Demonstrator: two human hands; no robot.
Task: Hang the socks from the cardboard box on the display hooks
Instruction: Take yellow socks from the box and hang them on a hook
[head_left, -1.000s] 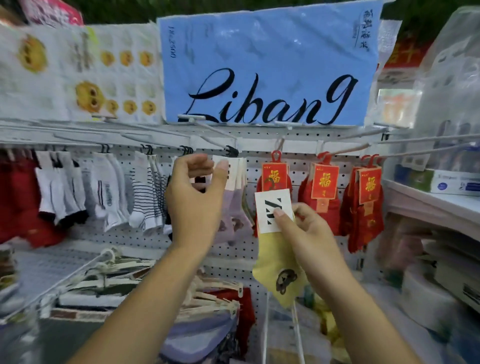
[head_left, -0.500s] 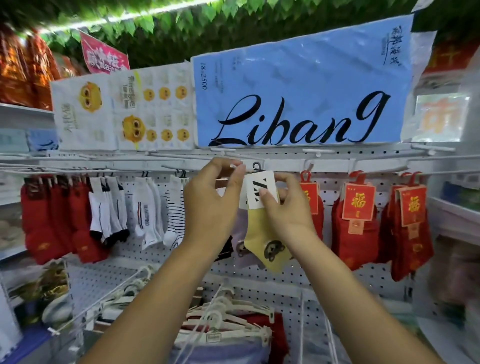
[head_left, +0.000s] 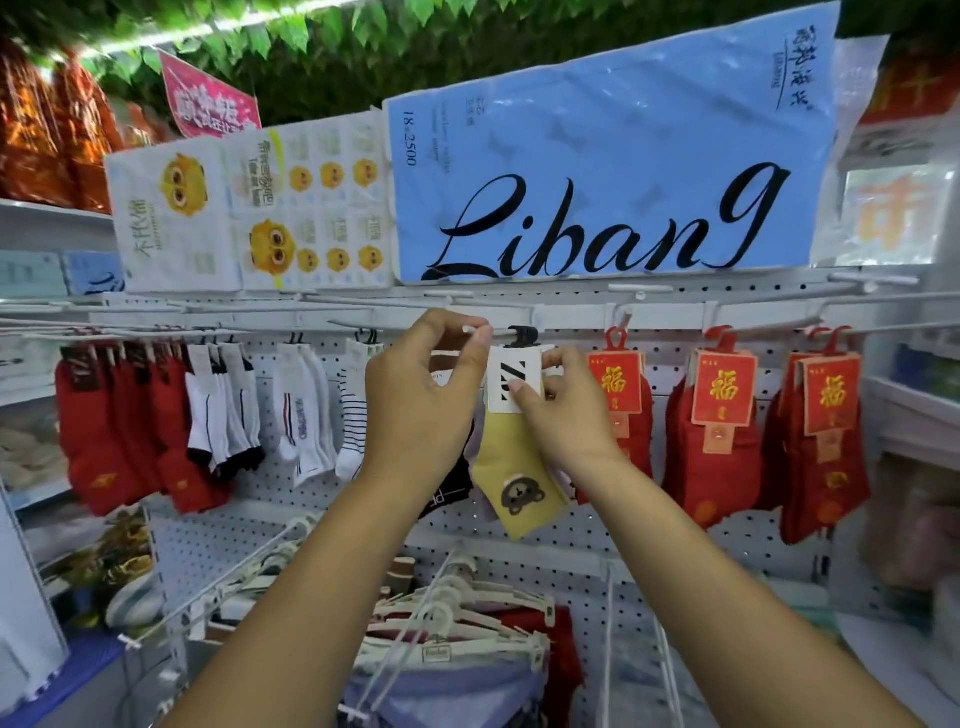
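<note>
A yellow sock (head_left: 514, 467) with a bear face and a white card label hangs from its black plastic hanger at the tip of a white display hook (head_left: 475, 328) on the pegboard. My right hand (head_left: 563, 410) pinches the sock's card label. My left hand (head_left: 421, 400) pinches the white tip of that hook between thumb and forefinger, just left of the hanger. More socks hang behind my hands on the same hook, mostly hidden. The cardboard box is out of view.
Red socks (head_left: 722, 436) with red cards hang to the right; white, striped and red socks (head_left: 218, 415) hang to the left. A blue paper pack (head_left: 608, 171) stands on the shelf above. White clothes hangers (head_left: 457, 618) and long wire hooks stick out below.
Both hands rose with the yellow sock from below the hook row up to the hook. The left hand now pinches the hook's tip and the sock's hanger sits at it.
</note>
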